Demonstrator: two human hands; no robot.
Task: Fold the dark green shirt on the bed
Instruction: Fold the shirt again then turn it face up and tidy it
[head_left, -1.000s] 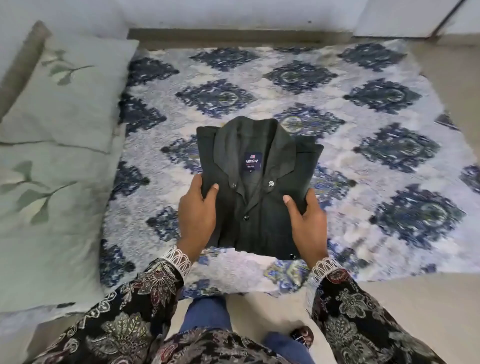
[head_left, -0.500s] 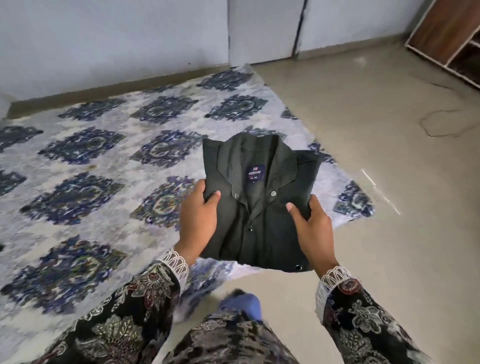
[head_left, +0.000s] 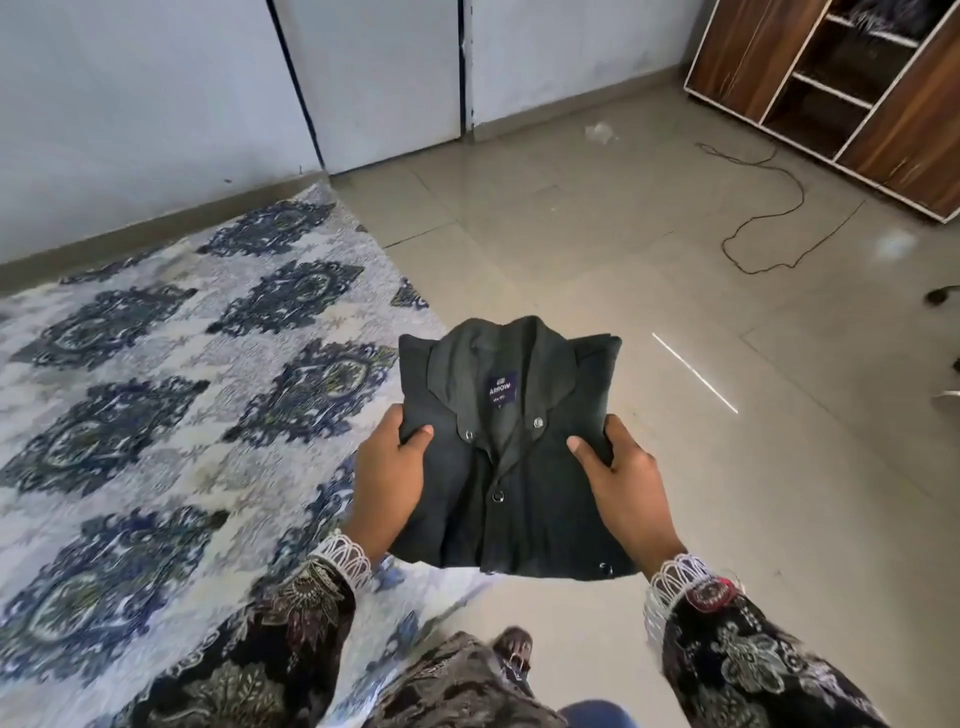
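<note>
Dark green shirt (head_left: 511, 467) folded into compact rectangle, collar up, label visible, held in air over tiled floor (head_left: 597, 249) just beside bed (head_left: 156, 395) edge. Left hand (head_left: 390, 478) grips left side, thumb on top, fingers closed underneath. Right hand (head_left: 626, 480) grips right side same way. Patterned bedspread to left. Wooden wardrobe (head_left: 841, 88) far right, cable (head_left: 769, 213) on floor.

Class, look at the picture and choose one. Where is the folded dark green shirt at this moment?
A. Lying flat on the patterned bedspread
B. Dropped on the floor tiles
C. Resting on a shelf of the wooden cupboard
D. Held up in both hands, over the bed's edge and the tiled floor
D: the left hand and right hand grip the sides of the dark green shirt, thumbs on top.
</note>
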